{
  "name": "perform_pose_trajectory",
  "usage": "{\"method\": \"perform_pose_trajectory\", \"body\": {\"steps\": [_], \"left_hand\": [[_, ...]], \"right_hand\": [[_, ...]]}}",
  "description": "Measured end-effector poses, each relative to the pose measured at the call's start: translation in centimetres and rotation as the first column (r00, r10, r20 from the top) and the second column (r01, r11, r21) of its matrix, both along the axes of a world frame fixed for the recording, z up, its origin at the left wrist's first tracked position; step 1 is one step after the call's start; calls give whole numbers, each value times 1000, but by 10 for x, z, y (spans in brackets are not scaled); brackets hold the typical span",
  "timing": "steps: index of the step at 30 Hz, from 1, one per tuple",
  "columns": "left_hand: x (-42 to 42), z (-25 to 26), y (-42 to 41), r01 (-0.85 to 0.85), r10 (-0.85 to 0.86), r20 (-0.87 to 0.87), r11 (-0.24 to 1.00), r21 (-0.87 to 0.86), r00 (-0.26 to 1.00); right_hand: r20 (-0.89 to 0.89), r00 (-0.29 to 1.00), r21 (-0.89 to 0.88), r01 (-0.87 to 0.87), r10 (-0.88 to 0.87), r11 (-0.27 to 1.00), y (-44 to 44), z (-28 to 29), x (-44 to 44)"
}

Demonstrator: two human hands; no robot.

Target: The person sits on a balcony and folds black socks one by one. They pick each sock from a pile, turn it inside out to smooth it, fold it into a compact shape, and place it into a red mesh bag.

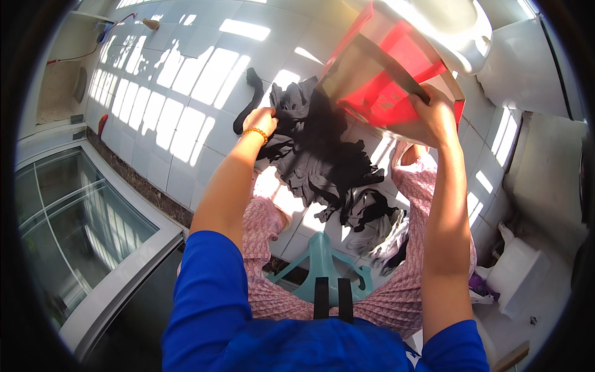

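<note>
My left hand [261, 122], wearing an amber bead bracelet, is closed on part of a dark garment [251, 107] at the left of a clothes pile. The dark clothes [325, 153] lie crumpled on the tiles between my feet, partly in shadow. Up and to the right, my right hand [434, 114] pinches the rim of a red and brownish box or bag [381, 79]. This container is tilted, and its near side faces me. White and grey cloth pieces [390, 235] lie by my right leg, slightly blurred.
I sit on a teal plastic stool [320, 269]. A white ceramic fixture [465, 28] stands beyond the container. On the left is a framed glass panel [83, 223]; on the right, a white plastic container [523, 279]. A red object [102, 124] rests near the dark stone edging [139, 174].
</note>
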State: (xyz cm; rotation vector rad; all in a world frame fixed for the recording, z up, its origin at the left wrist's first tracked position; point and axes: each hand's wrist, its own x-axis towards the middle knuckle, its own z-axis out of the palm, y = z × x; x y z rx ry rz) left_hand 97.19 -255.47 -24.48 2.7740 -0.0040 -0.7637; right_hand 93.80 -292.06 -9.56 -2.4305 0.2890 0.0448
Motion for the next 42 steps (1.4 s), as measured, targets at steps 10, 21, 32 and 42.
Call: {"method": "perform_pose_trajectory", "body": {"steps": [10, 21, 32, 42], "left_hand": [[-15, 155, 73, -503, 93, -551, 554, -663, 829], [-115, 270, 89, -689, -149, -675, -226, -689, 723], [-179, 210, -7, -161, -247, -470, 724, -671, 847], [-330, 78, -213, 448, -673, -356, 715, -536, 648]], "right_hand": [[-301, 952, -324, -52, -51, 945, 30, 16, -36], [-115, 992, -164, 33, -52, 986, 60, 41, -79], [237, 970, -60, -37, 50, 998, 7, 32, -110], [259, 959, 206, 60, -113, 977, -16, 33, -146]]}}
